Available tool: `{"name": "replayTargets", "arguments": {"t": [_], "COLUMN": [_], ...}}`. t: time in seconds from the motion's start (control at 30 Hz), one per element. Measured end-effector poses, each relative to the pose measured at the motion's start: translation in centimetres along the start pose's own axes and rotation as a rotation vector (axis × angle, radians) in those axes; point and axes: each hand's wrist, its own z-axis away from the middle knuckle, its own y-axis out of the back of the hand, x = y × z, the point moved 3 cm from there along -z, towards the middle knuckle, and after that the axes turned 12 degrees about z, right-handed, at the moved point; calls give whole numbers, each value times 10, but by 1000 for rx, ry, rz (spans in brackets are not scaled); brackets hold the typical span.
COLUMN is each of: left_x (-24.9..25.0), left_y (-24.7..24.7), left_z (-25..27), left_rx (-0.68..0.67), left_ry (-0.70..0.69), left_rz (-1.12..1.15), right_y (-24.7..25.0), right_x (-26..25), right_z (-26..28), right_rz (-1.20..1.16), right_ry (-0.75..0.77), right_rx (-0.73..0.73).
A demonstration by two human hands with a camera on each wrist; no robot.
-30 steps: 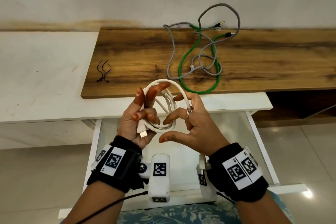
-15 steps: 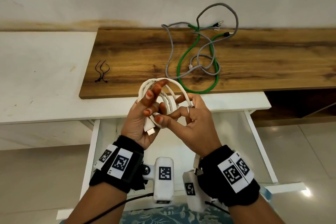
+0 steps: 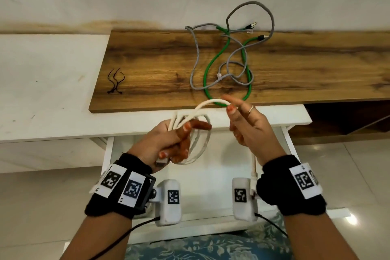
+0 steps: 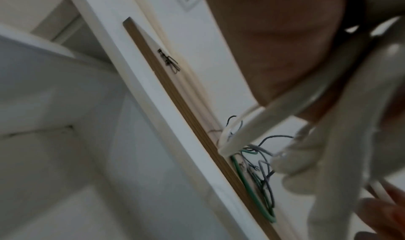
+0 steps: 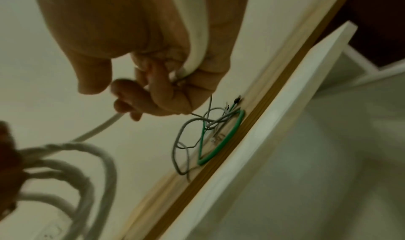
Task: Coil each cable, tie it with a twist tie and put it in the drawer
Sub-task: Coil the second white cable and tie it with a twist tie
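Note:
My left hand [image 3: 171,143] grips a coil of white cable [image 3: 199,143] over the open white drawer [image 3: 211,175], its connector end showing by the palm. My right hand [image 3: 247,120] holds the free strand of that white cable [image 3: 213,103] between its fingers, and the tail runs down past its wrist. In the right wrist view the white cable [image 5: 197,41] passes through the curled fingers, and its loops [image 5: 87,174] hang at lower left. A green cable [image 3: 211,74] and a grey cable [image 3: 196,59] lie tangled on the wooden board [image 3: 147,59]. Black twist ties [image 3: 115,82] lie at the board's left end.
The wooden board lies on a white desk top [image 3: 46,82] against a pale wall. The drawer is pulled out toward me, its right rail [image 3: 289,141] beside a dark gap. A tiled floor [image 3: 31,207] and blue patterned fabric [image 3: 200,247] lie below.
My hands have moved apart. The right hand has drawn a strand of the white cable out and up to the right, while the left hand has tipped the coil down and closed round it.

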Motion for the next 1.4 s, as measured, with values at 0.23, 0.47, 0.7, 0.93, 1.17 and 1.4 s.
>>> {"name": "replayTargets", "arguments": {"t": [0.23, 0.47, 0.7, 0.93, 1.17, 1.4], "left_x": [-6, -7, -13, -18, -11, -4], "left_y": [-10, -9, -14, -16, -5, -13], "left_z": [3, 1, -4, -10, -10, -14], "left_rx": [-52, -61, -158, -220, -141, -268], "left_ry": [252, 250, 238, 153, 4, -21], "left_rz": [-424, -447, -363, -39, 290, 648], "right_y": [11, 6, 13, 16, 12, -26], "right_x": [4, -6, -17, 0, 8, -1], "right_z": [0, 3, 7, -1, 0, 7], "right_rz": [461, 555, 320, 121, 92, 1], "right_ry": [308, 428, 390, 129, 8, -21], "right_rx": [107, 297, 533, 532, 142, -232]}}
